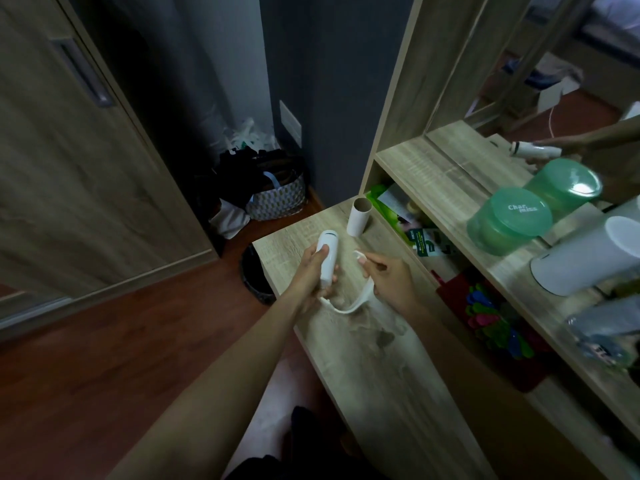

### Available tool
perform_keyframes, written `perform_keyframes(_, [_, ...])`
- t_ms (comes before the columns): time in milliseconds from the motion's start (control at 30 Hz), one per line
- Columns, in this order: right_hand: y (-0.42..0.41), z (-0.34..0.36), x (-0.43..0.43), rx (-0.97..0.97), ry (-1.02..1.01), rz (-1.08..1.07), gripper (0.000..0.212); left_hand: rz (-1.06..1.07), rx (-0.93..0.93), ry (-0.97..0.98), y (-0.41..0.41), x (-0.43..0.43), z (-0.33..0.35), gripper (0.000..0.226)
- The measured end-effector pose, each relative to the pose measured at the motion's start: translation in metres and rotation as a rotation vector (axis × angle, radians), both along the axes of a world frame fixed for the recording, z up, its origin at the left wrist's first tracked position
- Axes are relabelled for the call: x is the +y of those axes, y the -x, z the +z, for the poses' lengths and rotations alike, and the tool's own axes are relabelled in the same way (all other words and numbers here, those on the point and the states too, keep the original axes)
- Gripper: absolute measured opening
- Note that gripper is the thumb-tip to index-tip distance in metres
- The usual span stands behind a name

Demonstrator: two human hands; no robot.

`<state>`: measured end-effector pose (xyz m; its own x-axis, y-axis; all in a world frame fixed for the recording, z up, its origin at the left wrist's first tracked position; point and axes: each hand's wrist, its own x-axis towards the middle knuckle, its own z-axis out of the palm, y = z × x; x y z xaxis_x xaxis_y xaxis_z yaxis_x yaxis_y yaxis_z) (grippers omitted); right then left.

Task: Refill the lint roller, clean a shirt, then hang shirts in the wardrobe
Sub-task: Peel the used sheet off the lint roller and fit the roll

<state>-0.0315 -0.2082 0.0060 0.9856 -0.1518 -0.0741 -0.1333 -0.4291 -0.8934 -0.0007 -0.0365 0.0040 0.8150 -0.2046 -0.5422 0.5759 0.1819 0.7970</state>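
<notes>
My left hand [313, 268] is wrapped around a white lint roller [328, 256], held upright over the wooden desk [388, 358]. My right hand [388, 275] pinches the end of a white strip [349, 306] that curls down from the roller's lower end and back up to my fingers. An empty cardboard core [360, 216] stands upright on the desk's far corner, a little beyond the roller. No shirt shows in this view.
A wardrobe door [79, 161] stands at the left across the red-brown floor. A dark bin [254, 275] sits by the desk's left edge, bags [273, 192] behind it. Green lidded tubs [509, 220] and a white container [588, 258] fill the shelf before the mirror.
</notes>
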Motion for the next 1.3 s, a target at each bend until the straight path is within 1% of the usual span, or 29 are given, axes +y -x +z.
perform_keyframes(167, [-0.011,-0.019,-0.018,0.068,0.149,-0.04,0.024,-0.094,-0.098,-0.125,-0.003,0.01,-0.008,0.049])
perform_keyframes(300, [-0.014,-0.029,-0.03,0.158,0.191,-0.056,0.023,-0.186,-0.125,-0.221,-0.003,0.017,-0.012,0.051])
perform_keyframes(367, [-0.013,-0.031,-0.036,0.184,0.222,-0.049,0.023,-0.199,-0.121,-0.232,-0.002,0.021,-0.014,0.05])
perform_keyframes(500, [-0.012,-0.03,-0.048,0.225,0.259,-0.034,0.026,-0.168,-0.11,-0.192,-0.002,0.025,-0.018,0.047])
perform_keyframes(567, [-0.013,-0.029,-0.049,0.247,0.334,-0.055,0.03,-0.127,-0.075,-0.184,-0.005,0.026,-0.018,0.044])
perform_keyframes(633, [-0.016,-0.025,-0.043,0.181,0.454,-0.118,0.032,-0.055,-0.021,-0.136,-0.01,0.03,-0.018,0.043])
perform_keyframes(733, [-0.027,-0.018,-0.026,0.009,0.534,-0.173,0.029,0.032,0.056,-0.065,-0.013,0.044,-0.016,0.043])
perform_keyframes(800, [-0.037,-0.015,-0.012,-0.048,0.573,-0.082,0.028,0.067,0.064,-0.076,-0.012,0.054,-0.014,0.042])
perform_keyframes(900, [-0.051,-0.019,0.012,-0.071,0.646,0.288,0.032,0.096,0.016,-0.099,-0.011,0.069,-0.011,0.044])
perform_keyframes(967, [-0.057,-0.026,0.026,-0.028,0.735,0.488,0.043,0.068,-0.055,-0.125,-0.007,0.079,-0.01,0.044])
perform_keyframes(1033, [-0.061,-0.033,0.035,0.061,0.797,0.601,0.052,0.053,-0.089,-0.173,-0.004,0.086,-0.01,0.042])
perform_keyframes(1133, [-0.062,-0.04,0.038,0.143,0.812,0.639,0.056,0.057,-0.063,-0.201,-0.002,0.091,-0.01,0.036])
perform_keyframes(1233, [-0.054,-0.043,0.028,0.115,0.847,0.622,0.056,0.039,-0.09,-0.213,-0.002,0.093,-0.011,0.03])
perform_keyframes(1300, [-0.046,-0.046,0.02,0.121,0.872,0.611,0.055,0.037,-0.118,-0.233,-0.003,0.095,-0.011,0.032])
